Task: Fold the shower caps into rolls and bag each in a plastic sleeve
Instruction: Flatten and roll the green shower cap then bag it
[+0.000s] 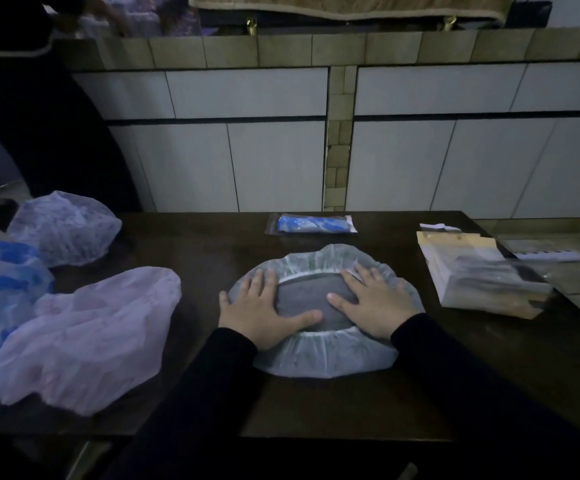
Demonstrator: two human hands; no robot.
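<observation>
Dark wood table [195,244] in front of a tiled wall: on it I press a pale shower cap [323,358] flat, opening up, my left hand [260,313] and right hand [375,306] spread wide on its elastic rim. Behind it lies a bagged blue roll [311,224]; three loose caps [84,337] sit at my left, a sleeve stack [482,275] at my right.

Dark wooden table [195,244] before a white-tiled counter front [247,95], a dark-clothed person [21,98] far left.
</observation>
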